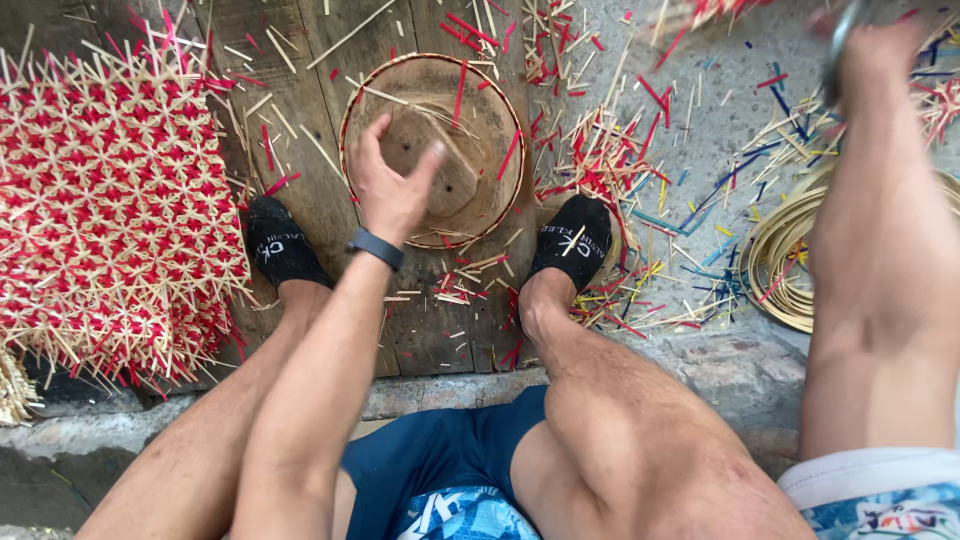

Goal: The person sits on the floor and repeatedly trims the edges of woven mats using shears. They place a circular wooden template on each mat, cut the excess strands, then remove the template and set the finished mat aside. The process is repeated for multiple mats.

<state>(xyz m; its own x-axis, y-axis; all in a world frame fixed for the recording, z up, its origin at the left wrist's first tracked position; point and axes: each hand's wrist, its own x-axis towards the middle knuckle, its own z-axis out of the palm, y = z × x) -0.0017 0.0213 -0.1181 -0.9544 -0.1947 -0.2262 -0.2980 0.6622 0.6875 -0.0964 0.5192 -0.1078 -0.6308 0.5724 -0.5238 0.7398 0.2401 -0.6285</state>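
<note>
My left hand (392, 188) hovers over a round, shallow wooden mould (480, 180) with a red-trimmed rim, which lies on a wooden board between my feet. Its fingers are spread and loosely curled, and they hold nothing. A dark band is on that wrist. My right hand (880, 50) is raised at the top right, blurred, and closed around a dark grey curved tool (838, 45). A blurred bunch of red and pale strips (700, 12) shows at the top edge to the left of that hand; I cannot tell what holds it.
A woven red and pale lattice mat (110, 200) lies at the left. A coil of pale cane (785, 260) sits at the right. Loose red, pale and blue strips (600, 150) litter the board and concrete. My feet are in black socks (280, 245). A stone step (730, 365) runs below.
</note>
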